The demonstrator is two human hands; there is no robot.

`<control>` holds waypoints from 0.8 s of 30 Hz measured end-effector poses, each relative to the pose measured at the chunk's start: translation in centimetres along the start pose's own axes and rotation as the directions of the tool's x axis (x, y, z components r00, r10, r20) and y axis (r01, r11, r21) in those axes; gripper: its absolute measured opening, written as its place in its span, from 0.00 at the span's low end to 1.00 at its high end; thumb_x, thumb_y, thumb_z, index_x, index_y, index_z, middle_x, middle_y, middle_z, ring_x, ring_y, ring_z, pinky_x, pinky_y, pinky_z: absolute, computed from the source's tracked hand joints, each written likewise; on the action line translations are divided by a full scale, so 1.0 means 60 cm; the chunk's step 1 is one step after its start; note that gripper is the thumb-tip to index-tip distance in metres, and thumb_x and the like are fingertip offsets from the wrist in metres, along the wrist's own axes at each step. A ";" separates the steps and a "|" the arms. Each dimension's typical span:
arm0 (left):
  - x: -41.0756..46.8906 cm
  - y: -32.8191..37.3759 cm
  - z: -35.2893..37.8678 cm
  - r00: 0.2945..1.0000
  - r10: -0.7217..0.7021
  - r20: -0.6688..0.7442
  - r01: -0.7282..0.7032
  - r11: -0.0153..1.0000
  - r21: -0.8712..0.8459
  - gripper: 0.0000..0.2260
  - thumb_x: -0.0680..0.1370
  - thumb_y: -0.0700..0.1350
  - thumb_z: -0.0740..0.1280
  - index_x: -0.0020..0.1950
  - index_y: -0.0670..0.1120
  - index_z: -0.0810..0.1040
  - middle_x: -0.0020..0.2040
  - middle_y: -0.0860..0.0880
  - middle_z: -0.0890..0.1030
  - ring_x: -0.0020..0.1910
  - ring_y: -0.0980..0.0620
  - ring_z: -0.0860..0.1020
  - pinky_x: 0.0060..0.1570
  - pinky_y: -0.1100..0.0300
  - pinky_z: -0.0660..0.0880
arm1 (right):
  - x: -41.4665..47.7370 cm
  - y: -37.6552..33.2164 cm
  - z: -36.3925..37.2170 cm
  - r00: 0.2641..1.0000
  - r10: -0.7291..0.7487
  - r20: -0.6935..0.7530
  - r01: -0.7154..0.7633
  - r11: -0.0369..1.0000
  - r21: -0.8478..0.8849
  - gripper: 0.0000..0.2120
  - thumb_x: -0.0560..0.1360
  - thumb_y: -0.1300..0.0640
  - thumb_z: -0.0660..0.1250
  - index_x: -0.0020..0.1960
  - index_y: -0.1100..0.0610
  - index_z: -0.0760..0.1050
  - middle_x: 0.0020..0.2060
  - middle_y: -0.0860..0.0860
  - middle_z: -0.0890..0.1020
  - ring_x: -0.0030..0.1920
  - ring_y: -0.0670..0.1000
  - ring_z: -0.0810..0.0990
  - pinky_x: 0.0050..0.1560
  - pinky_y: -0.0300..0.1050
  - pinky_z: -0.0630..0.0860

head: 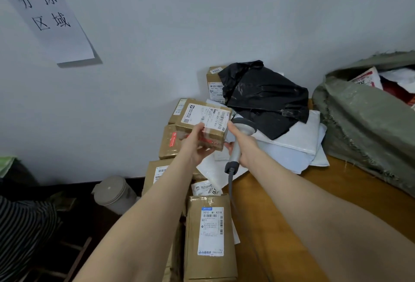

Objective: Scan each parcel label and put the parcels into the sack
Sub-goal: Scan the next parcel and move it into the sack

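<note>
Green sack (359, 129) right, black bag (265, 97) atop mailers (301, 145)

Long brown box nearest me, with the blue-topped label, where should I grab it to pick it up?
Come down from above and grip the long brown box across its narrow width, near the middle: thumb on one long side, fingers on the other. It lies flat with the label up, and it looks narrow enough to span that way.
</note>
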State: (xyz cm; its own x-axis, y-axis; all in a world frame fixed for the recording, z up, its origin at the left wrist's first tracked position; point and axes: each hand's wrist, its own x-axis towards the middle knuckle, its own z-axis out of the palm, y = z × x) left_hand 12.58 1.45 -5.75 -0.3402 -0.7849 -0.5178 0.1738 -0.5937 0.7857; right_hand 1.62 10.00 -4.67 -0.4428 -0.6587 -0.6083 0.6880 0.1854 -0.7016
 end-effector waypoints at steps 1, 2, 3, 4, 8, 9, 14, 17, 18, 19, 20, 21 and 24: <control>-0.002 -0.004 0.004 1.000 0.001 0.009 -0.001 1.000 -0.020 0.13 0.75 0.48 0.71 0.56 0.44 0.76 0.52 0.41 0.82 0.53 0.42 0.80 0.55 0.41 0.77 | 0.000 0.002 0.005 1.000 -0.009 -0.013 0.009 1.000 0.007 0.25 0.69 0.46 0.77 0.59 0.58 0.76 0.43 0.52 0.82 0.38 0.48 0.81 0.31 0.35 0.77; -0.002 -0.007 0.006 1.000 -0.001 0.019 0.001 0.999 -0.033 0.15 0.74 0.48 0.72 0.58 0.44 0.76 0.53 0.41 0.82 0.54 0.42 0.80 0.55 0.41 0.77 | 0.002 0.002 0.007 0.999 -0.017 -0.029 0.018 1.000 0.008 0.26 0.68 0.46 0.78 0.59 0.58 0.76 0.42 0.51 0.82 0.36 0.47 0.79 0.28 0.34 0.75; -0.002 -0.009 0.004 1.000 -0.002 0.031 0.003 0.999 -0.042 0.17 0.74 0.48 0.72 0.60 0.44 0.76 0.53 0.41 0.82 0.54 0.42 0.80 0.55 0.41 0.77 | 0.004 0.001 0.007 0.999 -0.025 -0.038 0.024 1.000 -0.005 0.25 0.68 0.46 0.78 0.58 0.57 0.77 0.41 0.51 0.82 0.35 0.47 0.79 0.27 0.34 0.75; -0.001 -0.010 0.002 0.999 -0.003 0.045 0.005 0.999 -0.043 0.19 0.73 0.49 0.73 0.61 0.44 0.75 0.54 0.41 0.82 0.55 0.42 0.80 0.56 0.41 0.77 | 0.006 -0.002 0.007 0.998 -0.031 -0.046 0.029 0.999 -0.032 0.24 0.67 0.46 0.79 0.56 0.57 0.78 0.41 0.52 0.82 0.34 0.47 0.79 0.27 0.35 0.75; -0.002 -0.011 -0.002 0.999 -0.011 0.040 0.010 1.000 0.008 0.22 0.72 0.50 0.73 0.63 0.45 0.74 0.56 0.41 0.81 0.56 0.42 0.79 0.53 0.45 0.79 | 0.014 -0.008 0.008 0.997 -0.047 -0.066 0.040 0.994 -0.103 0.18 0.67 0.50 0.79 0.48 0.58 0.77 0.39 0.53 0.83 0.33 0.48 0.79 0.30 0.38 0.75; -0.001 -0.010 -0.003 0.999 -0.012 0.037 0.011 1.000 0.017 0.23 0.72 0.50 0.74 0.64 0.46 0.74 0.57 0.41 0.81 0.57 0.42 0.79 0.52 0.45 0.79 | 0.015 -0.008 0.008 0.997 -0.047 -0.063 0.040 0.993 -0.111 0.16 0.68 0.51 0.79 0.47 0.58 0.76 0.38 0.53 0.83 0.32 0.48 0.79 0.30 0.38 0.75; 0.006 0.005 -0.005 0.999 -0.037 -0.019 0.039 0.991 0.130 0.18 0.72 0.53 0.72 0.59 0.49 0.75 0.57 0.44 0.79 0.57 0.44 0.77 0.57 0.38 0.74 | 0.024 -0.005 0.012 0.995 -0.065 -0.081 0.056 0.992 -0.110 0.12 0.69 0.57 0.78 0.42 0.58 0.76 0.35 0.52 0.80 0.31 0.47 0.74 0.33 0.38 0.74; 0.009 0.007 -0.010 0.997 -0.011 -0.071 0.020 0.991 0.129 0.11 0.74 0.52 0.71 0.51 0.49 0.75 0.50 0.46 0.81 0.49 0.49 0.78 0.61 0.42 0.72 | 0.029 -0.003 0.013 0.995 -0.027 -0.101 0.024 0.999 -0.032 0.12 0.72 0.59 0.75 0.43 0.59 0.72 0.35 0.54 0.79 0.30 0.47 0.73 0.32 0.39 0.73; 0.011 0.007 -0.016 0.995 0.006 -0.099 0.007 0.992 0.129 0.10 0.74 0.51 0.70 0.50 0.48 0.74 0.48 0.46 0.82 0.48 0.49 0.79 0.60 0.44 0.73 | 0.032 -0.003 0.009 0.994 -0.013 -0.107 0.013 1.000 0.000 0.11 0.74 0.61 0.73 0.42 0.59 0.70 0.36 0.56 0.79 0.30 0.47 0.73 0.32 0.39 0.72; 0.012 0.007 -0.024 0.993 0.014 -0.121 0.003 0.991 0.135 0.10 0.75 0.50 0.70 0.50 0.47 0.74 0.47 0.46 0.82 0.48 0.48 0.80 0.58 0.45 0.75 | 0.035 -0.003 0.003 0.993 0.000 -0.115 0.001 1.000 0.013 0.10 0.75 0.61 0.71 0.42 0.59 0.69 0.36 0.56 0.79 0.30 0.48 0.73 0.33 0.40 0.72; 0.016 0.002 -0.034 0.991 0.012 -0.135 0.009 0.989 0.148 0.10 0.75 0.49 0.71 0.50 0.46 0.74 0.47 0.45 0.82 0.49 0.47 0.80 0.57 0.45 0.76 | 0.038 -0.003 -0.003 0.993 0.016 -0.120 -0.014 1.000 0.014 0.09 0.76 0.61 0.70 0.43 0.59 0.69 0.36 0.56 0.79 0.31 0.48 0.73 0.34 0.40 0.73; 0.019 -0.002 -0.044 0.991 0.004 -0.135 0.021 0.984 0.178 0.10 0.74 0.47 0.71 0.51 0.45 0.74 0.47 0.45 0.82 0.49 0.46 0.81 0.56 0.44 0.77 | 0.042 -0.002 -0.010 0.992 0.029 -0.123 -0.029 1.000 0.001 0.08 0.76 0.60 0.70 0.44 0.60 0.70 0.37 0.56 0.79 0.31 0.49 0.74 0.35 0.40 0.74; 0.038 -0.021 -0.059 0.987 -0.050 -0.153 0.087 0.966 0.245 0.18 0.73 0.47 0.73 0.58 0.43 0.74 0.51 0.42 0.82 0.51 0.43 0.81 0.52 0.42 0.79 | 0.048 0.001 -0.026 0.993 0.033 -0.110 -0.042 0.996 -0.074 0.10 0.76 0.57 0.71 0.53 0.59 0.72 0.41 0.57 0.80 0.37 0.51 0.78 0.36 0.47 0.77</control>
State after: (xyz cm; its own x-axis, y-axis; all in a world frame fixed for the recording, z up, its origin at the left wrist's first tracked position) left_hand 14.88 -0.19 -9.14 -0.2034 -0.7718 -0.6024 -0.0879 -0.5984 0.7963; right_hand -0.52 9.25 -7.09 -0.4802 -0.5681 -0.6683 0.6611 0.2663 -0.7014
